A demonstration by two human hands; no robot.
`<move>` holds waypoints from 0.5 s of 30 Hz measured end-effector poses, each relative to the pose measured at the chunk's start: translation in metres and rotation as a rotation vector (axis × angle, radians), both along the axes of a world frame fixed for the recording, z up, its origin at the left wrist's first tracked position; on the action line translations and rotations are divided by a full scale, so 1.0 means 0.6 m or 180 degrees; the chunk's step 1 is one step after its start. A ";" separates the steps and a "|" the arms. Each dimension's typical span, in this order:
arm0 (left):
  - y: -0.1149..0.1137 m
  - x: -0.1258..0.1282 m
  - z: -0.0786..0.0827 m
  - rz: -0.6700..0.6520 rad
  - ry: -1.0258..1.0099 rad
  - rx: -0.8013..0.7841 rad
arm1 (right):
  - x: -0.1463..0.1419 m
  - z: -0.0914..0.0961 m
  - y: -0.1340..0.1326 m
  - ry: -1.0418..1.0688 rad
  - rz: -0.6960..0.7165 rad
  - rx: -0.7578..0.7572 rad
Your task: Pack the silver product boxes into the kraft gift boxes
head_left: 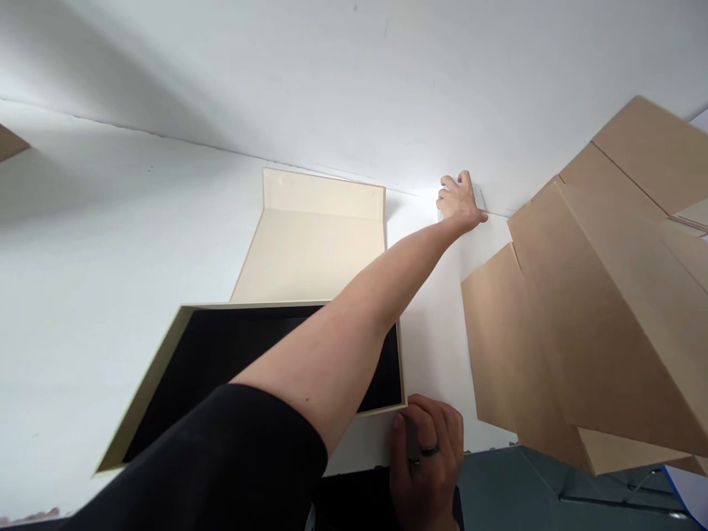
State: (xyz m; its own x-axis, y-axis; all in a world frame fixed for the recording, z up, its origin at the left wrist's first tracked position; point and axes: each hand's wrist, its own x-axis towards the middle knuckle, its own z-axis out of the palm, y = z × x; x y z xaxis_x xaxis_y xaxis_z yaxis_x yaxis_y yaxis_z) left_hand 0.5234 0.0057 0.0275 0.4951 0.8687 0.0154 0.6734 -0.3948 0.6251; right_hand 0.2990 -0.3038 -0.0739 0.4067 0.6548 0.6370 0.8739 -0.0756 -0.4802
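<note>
Stretched across the table, my left hand (458, 200) is palm down with bent fingers over a small white printed item (479, 196), mostly hidden under it. My right hand (428, 457), with a dark ring on one finger, is curled beside the near right corner of an open box (152, 383). What its fingers hold, if anything, is hidden. The box is cream outside and black inside, and my left forearm passes over it. Its cream lid (310, 243) lies folded back behind it, with the end flap angled up.
Folded brown cardboard boxes (580, 317) are piled at the right, partly past the table edge. A brown cardboard corner (9, 144) shows at the far left. A white wall (332, 81) rises behind the white table (71, 295). Dark green floor (509, 487) lies below.
</note>
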 end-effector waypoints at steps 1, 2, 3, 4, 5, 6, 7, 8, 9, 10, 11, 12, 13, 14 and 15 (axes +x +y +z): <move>0.008 -0.012 0.009 -0.0137 0.0079 -0.0060 | 0.000 0.000 0.000 -0.0024 -0.0006 0.0004; 0.018 -0.027 0.019 -0.0286 0.0174 -0.0117 | -0.001 0.001 -0.001 -0.0047 -0.0004 -0.0002; 0.030 -0.046 0.032 -0.0421 0.0277 -0.0165 | -0.001 0.001 -0.001 -0.0085 0.0008 -0.0013; 0.042 -0.070 0.046 -0.0522 0.0378 -0.0200 | 0.000 0.002 -0.002 -0.0121 0.0019 -0.0032; 0.055 -0.099 0.061 -0.0592 0.0485 -0.0195 | 0.000 0.002 -0.003 -0.0163 0.0030 -0.0050; 0.068 -0.135 0.076 -0.0633 0.0597 -0.0137 | 0.001 0.001 -0.004 -0.0216 0.0046 -0.0059; 0.081 -0.177 0.091 -0.0660 0.0708 -0.0031 | 0.002 0.000 -0.004 -0.0268 0.0055 -0.0063; 0.094 -0.225 0.105 -0.0685 0.0823 0.0120 | 0.003 -0.001 -0.005 -0.0331 0.0063 -0.0062; 0.106 -0.279 0.117 -0.0697 0.0913 0.0307 | 0.005 -0.003 -0.006 -0.0395 0.0057 -0.0046; 0.118 -0.339 0.127 -0.0684 0.0989 0.0460 | 0.006 -0.005 -0.007 -0.0460 0.0038 -0.0024; 0.128 -0.404 0.134 -0.0578 0.1035 0.0559 | 0.008 -0.008 -0.008 -0.0527 0.0007 -0.0007; 0.136 -0.473 0.137 -0.0416 0.0990 0.0638 | 0.009 -0.011 -0.009 -0.0615 -0.0018 0.0013; 0.141 -0.543 0.136 -0.0139 0.0992 0.0643 | 0.011 -0.013 -0.011 -0.0723 -0.0037 0.0041; 0.142 -0.613 0.130 0.0079 0.0987 0.0713 | 0.012 -0.016 -0.012 -0.0834 -0.0041 0.0064; 0.138 -0.680 0.118 0.0330 0.1029 0.0754 | 0.013 -0.018 -0.012 -0.0920 -0.0046 0.0094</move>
State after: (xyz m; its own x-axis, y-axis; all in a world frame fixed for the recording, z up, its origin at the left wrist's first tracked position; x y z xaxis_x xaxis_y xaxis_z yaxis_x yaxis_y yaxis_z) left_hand 0.1152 0.0883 0.0984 0.4174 0.9053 0.0791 0.8638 -0.4223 0.2749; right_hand 0.3068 -0.3111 -0.0848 0.2146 0.6297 0.7466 0.9738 -0.0786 -0.2136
